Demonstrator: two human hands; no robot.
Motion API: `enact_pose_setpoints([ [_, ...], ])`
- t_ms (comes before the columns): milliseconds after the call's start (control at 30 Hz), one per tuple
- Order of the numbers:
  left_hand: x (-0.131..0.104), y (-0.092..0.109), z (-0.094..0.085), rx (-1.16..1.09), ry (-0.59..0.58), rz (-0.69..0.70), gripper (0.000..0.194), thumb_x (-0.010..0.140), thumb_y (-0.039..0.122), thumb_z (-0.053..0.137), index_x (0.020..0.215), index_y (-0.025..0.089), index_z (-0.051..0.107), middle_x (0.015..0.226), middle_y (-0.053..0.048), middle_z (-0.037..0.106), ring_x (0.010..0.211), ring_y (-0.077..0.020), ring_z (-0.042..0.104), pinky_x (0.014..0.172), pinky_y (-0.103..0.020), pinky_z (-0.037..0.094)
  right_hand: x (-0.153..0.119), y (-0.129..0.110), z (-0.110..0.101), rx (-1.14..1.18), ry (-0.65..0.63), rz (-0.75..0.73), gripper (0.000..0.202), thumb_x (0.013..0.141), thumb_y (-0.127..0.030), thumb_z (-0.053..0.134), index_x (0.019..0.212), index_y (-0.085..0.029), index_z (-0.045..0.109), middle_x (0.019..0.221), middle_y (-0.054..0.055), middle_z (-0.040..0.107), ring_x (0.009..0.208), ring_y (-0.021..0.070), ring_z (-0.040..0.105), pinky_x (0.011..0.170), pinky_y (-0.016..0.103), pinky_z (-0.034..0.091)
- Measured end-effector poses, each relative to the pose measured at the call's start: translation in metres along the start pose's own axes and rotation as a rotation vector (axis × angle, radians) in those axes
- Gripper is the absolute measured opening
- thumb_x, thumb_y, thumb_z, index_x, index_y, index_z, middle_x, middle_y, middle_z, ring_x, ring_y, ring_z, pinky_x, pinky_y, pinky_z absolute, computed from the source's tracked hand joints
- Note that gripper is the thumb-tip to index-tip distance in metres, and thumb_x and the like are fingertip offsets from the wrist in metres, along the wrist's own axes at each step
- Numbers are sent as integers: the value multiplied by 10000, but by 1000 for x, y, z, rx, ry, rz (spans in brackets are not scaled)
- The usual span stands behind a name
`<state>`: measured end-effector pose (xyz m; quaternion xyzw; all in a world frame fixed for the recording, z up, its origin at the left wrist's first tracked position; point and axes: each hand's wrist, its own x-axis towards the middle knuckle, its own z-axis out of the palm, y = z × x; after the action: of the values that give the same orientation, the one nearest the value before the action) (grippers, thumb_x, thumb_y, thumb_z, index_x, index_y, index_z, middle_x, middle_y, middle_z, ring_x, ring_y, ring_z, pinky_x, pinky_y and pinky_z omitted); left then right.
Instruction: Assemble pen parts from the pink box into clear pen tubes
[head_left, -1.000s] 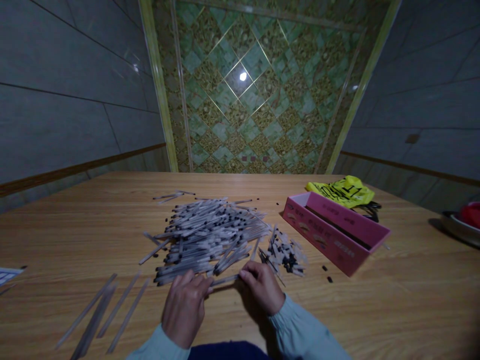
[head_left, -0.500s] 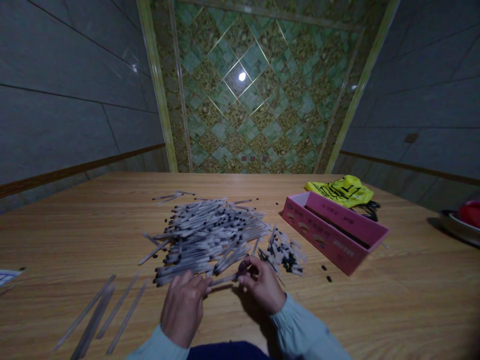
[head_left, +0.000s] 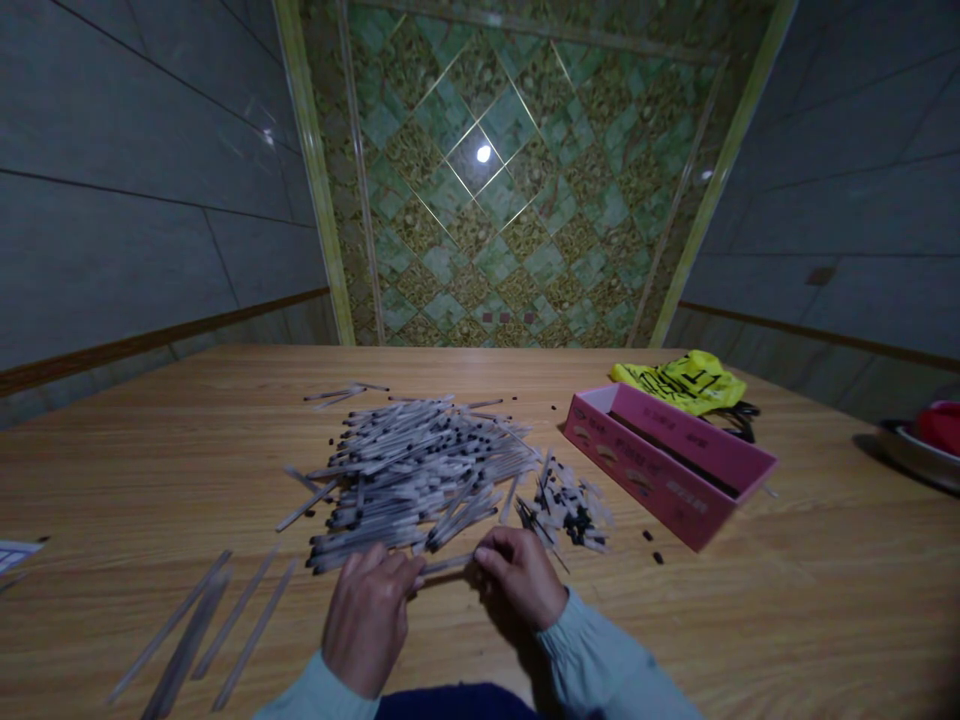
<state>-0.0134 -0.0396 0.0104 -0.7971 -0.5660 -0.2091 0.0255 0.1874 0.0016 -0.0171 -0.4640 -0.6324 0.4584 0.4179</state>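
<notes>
We hold one thin grey stick with a dark tip [head_left: 448,563] between both hands, low over the wooden bench [head_left: 787,620]. Our left hand [head_left: 367,615] pinches its near end with closed fingers, and our right hand [head_left: 523,575] grips the other end the same way. Just beyond lies a big heap of similar grey sticks [head_left: 416,470], with a small cluster of short black-tipped pieces [head_left: 570,505] beside it. An open pink cardboard box [head_left: 667,465] sits to the right, a yellow printed bag [head_left: 686,380] behind it.
</notes>
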Motion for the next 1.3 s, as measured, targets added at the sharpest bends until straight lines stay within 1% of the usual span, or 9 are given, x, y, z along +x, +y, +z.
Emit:
enact_pose_setpoints([
  [67,0,0,0,-2,-10,-2,256,823,135,468,874,264,684,749,-12,665,777,-216,504,682,-355,301,0,-1,0,41,2,-14,32,694,-177,559,677,-154,573,580,-12,550,545,113,516,511,209,396],
  [167,0,0,0,-4,-17,-10,266,817,129,470,901,265,682,763,-12,670,787,-218,507,686,-355,300,1,-3,0,134,24,-52,207,601,-142,633,798,-161,574,646,-28,556,575,107,522,521,200,407],
  [333,-1,-1,1,1,-18,-11,274,821,132,464,908,264,688,763,-20,673,786,-219,509,682,-358,295,1,0,1,106,-12,28,113,724,-254,554,664,-159,540,530,-26,534,443,100,493,434,209,376],
  [433,-1,-2,2,-6,-11,-6,281,811,114,468,910,262,685,766,-19,672,787,-213,509,685,-357,293,1,0,1,149,3,21,52,672,-196,577,695,-156,554,556,-30,545,472,102,518,458,209,400],
  [567,0,-1,2,-9,-6,-17,258,814,124,468,867,254,683,754,-18,669,782,-209,508,678,-357,290,1,-3,2,222,1,20,274,588,-206,677,833,-164,561,616,-48,548,504,92,521,473,196,412],
  [733,1,2,-3,-29,-16,-9,255,814,121,457,828,246,678,730,-22,665,768,-204,513,668,-353,289,-1,-5,2,136,-26,71,165,718,-306,546,644,-160,528,505,-29,547,390,98,506,392,198,369],
  [1000,-1,-1,6,-41,24,26,256,801,115,452,770,242,672,705,-29,664,740,-207,514,653,-350,281,-3,-10,-1,6,23,-48,116,704,-150,482,678,-149,595,492,-29,549,439,106,532,453,199,406],
  [1167,0,-6,10,39,31,-26,273,819,122,425,792,227,676,703,-40,676,732,-229,523,648,-356,279,3,-12,-22,-117,159,-139,127,726,-149,489,742,-152,615,579,-7,594,505,126,566,512,223,429],
  [1300,0,-5,10,18,47,-32,275,819,116,421,804,230,671,723,-38,683,749,-230,531,653,-351,282,12,-10,-53,-422,364,-162,148,750,-218,533,802,-154,655,778,54,676,732,183,616,673,270,452],
])
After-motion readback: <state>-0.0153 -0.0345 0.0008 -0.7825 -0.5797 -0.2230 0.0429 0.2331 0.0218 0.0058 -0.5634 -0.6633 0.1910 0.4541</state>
